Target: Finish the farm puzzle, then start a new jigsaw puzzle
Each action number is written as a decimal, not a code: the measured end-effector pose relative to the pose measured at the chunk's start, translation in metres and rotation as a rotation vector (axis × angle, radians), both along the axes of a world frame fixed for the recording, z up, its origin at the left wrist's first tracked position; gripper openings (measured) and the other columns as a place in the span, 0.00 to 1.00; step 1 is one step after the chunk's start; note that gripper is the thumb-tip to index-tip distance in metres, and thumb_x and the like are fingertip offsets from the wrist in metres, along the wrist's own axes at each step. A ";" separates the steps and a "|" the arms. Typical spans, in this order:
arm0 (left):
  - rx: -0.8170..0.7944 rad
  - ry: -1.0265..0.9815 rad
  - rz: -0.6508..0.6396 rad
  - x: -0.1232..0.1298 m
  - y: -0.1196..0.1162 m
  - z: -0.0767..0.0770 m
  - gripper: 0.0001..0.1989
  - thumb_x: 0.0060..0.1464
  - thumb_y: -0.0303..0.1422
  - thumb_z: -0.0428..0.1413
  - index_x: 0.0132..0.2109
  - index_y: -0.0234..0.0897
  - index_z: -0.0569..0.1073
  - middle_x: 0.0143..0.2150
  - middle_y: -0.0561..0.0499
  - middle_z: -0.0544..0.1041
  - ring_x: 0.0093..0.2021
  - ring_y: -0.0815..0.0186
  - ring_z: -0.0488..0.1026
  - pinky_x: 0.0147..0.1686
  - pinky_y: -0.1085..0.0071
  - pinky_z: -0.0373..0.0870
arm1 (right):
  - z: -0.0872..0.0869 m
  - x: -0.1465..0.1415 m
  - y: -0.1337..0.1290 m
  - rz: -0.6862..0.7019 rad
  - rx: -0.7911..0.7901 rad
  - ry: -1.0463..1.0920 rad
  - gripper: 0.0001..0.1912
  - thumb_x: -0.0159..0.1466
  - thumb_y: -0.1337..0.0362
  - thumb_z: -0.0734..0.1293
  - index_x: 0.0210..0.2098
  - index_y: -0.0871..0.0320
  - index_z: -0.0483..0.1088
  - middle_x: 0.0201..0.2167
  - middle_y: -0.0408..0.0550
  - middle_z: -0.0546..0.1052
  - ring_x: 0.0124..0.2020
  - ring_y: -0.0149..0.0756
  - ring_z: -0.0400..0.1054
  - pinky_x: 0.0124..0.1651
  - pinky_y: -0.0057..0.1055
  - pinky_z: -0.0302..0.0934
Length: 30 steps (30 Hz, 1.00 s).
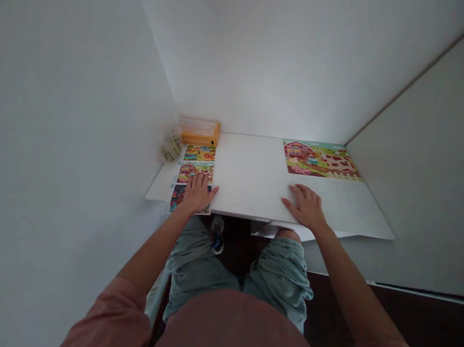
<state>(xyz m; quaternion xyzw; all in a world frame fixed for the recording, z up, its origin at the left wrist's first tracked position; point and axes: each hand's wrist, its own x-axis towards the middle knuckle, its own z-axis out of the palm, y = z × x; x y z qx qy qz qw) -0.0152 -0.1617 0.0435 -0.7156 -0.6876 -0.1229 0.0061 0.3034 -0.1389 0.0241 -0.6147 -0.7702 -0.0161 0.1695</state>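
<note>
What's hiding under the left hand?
The left hand is over a picture sheet. Parts of its barn picture and dark picture peek out around the hand. Whatever is printed right beneath is covered, so I can't see that.

I have a free lane down the middle of the white tabletop (251,169), between the left grip (197,191) and right grip (304,205). The back wall (262,70) stops me beyond. In the far left corner, the orange box (199,138) and pale bundle (171,148) stand in my way; the flat picture sheet (321,159) leaves room above it.
</note>
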 end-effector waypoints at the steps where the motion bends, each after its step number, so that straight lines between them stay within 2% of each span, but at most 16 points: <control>1: -0.006 -0.022 0.009 -0.004 0.000 -0.001 0.27 0.50 0.45 0.31 0.52 0.32 0.49 0.54 0.44 0.47 0.54 0.59 0.37 0.50 0.59 0.34 | -0.002 -0.002 0.000 -0.007 0.006 0.004 0.23 0.54 0.51 0.47 0.49 0.45 0.49 0.50 0.48 0.51 0.49 0.40 0.44 0.49 0.38 0.40; 3: -0.014 -0.076 0.009 -0.012 0.002 0.000 0.26 0.49 0.45 0.32 0.51 0.34 0.51 0.53 0.44 0.48 0.53 0.58 0.40 0.49 0.58 0.37 | -0.005 -0.006 0.000 -0.023 0.013 0.009 0.23 0.53 0.50 0.49 0.48 0.45 0.50 0.49 0.50 0.52 0.49 0.42 0.45 0.47 0.40 0.41; 6: 0.036 -0.177 0.036 -0.024 0.004 0.006 0.25 0.47 0.46 0.38 0.50 0.36 0.52 0.52 0.45 0.51 0.52 0.57 0.43 0.49 0.59 0.40 | -0.004 -0.011 0.001 -0.037 0.018 -0.001 0.23 0.53 0.50 0.50 0.48 0.46 0.50 0.48 0.50 0.53 0.48 0.45 0.46 0.46 0.42 0.42; 10: 0.197 -0.268 0.138 -0.048 0.013 0.025 0.27 0.46 0.42 0.43 0.52 0.38 0.46 0.53 0.47 0.47 0.53 0.60 0.39 0.52 0.63 0.37 | 0.002 -0.019 0.002 -0.051 -0.012 -0.026 0.21 0.54 0.52 0.50 0.47 0.49 0.53 0.47 0.49 0.54 0.45 0.47 0.49 0.43 0.44 0.44; 13: 0.376 -0.315 0.261 -0.069 0.028 0.037 0.32 0.45 0.41 0.45 0.53 0.36 0.39 0.54 0.46 0.41 0.54 0.60 0.33 0.52 0.64 0.34 | 0.006 -0.023 0.002 -0.072 -0.010 -0.030 0.20 0.55 0.53 0.50 0.46 0.50 0.54 0.46 0.49 0.55 0.44 0.48 0.50 0.42 0.44 0.46; 15: 0.425 -0.389 0.408 -0.081 0.039 0.036 0.38 0.43 0.41 0.48 0.53 0.31 0.34 0.54 0.41 0.39 0.54 0.57 0.32 0.52 0.61 0.35 | 0.005 -0.022 0.002 -0.071 0.006 -0.028 0.20 0.55 0.53 0.51 0.46 0.50 0.54 0.46 0.49 0.55 0.44 0.48 0.49 0.42 0.43 0.46; 17: 0.392 -0.486 0.573 -0.088 0.049 0.029 0.41 0.40 0.41 0.51 0.52 0.28 0.34 0.53 0.36 0.41 0.53 0.54 0.34 0.50 0.58 0.38 | 0.001 -0.019 0.003 -0.060 0.017 -0.027 0.21 0.54 0.53 0.51 0.46 0.50 0.53 0.47 0.48 0.55 0.44 0.47 0.49 0.42 0.43 0.46; 20: 0.363 -0.574 0.705 -0.091 0.057 0.018 0.40 0.38 0.40 0.53 0.50 0.28 0.37 0.51 0.34 0.43 0.52 0.52 0.37 0.49 0.58 0.41 | -0.005 -0.013 0.005 -0.043 0.031 -0.029 0.21 0.54 0.53 0.52 0.47 0.49 0.52 0.47 0.47 0.54 0.44 0.47 0.49 0.42 0.44 0.46; 23: 0.313 -0.651 0.726 -0.092 0.063 0.014 0.33 0.42 0.38 0.52 0.48 0.30 0.40 0.51 0.34 0.42 0.51 0.54 0.41 0.46 0.62 0.47 | -0.009 -0.010 0.006 -0.040 0.044 -0.037 0.21 0.54 0.53 0.53 0.47 0.49 0.52 0.47 0.47 0.54 0.44 0.47 0.49 0.42 0.44 0.45; 25: 0.235 -0.697 0.716 -0.093 0.069 0.013 0.29 0.45 0.38 0.50 0.47 0.28 0.43 0.50 0.32 0.41 0.50 0.54 0.43 0.43 0.63 0.49 | -0.011 -0.008 0.007 -0.040 0.052 -0.042 0.21 0.54 0.52 0.53 0.47 0.49 0.52 0.47 0.47 0.54 0.44 0.47 0.49 0.42 0.44 0.45; 28: 0.127 -0.707 0.689 -0.095 0.082 0.012 0.30 0.43 0.41 0.49 0.44 0.22 0.46 0.48 0.28 0.43 0.49 0.52 0.44 0.41 0.60 0.48 | -0.011 -0.007 0.007 -0.034 0.056 -0.048 0.21 0.54 0.52 0.53 0.47 0.49 0.52 0.47 0.47 0.54 0.45 0.46 0.49 0.42 0.43 0.46; 30: 0.103 -0.684 0.667 -0.095 0.091 0.011 0.32 0.39 0.42 0.53 0.44 0.23 0.48 0.48 0.28 0.44 0.49 0.50 0.43 0.41 0.58 0.46 | -0.012 -0.005 0.007 -0.027 0.057 -0.049 0.22 0.54 0.52 0.53 0.47 0.49 0.52 0.47 0.47 0.54 0.45 0.46 0.49 0.42 0.42 0.46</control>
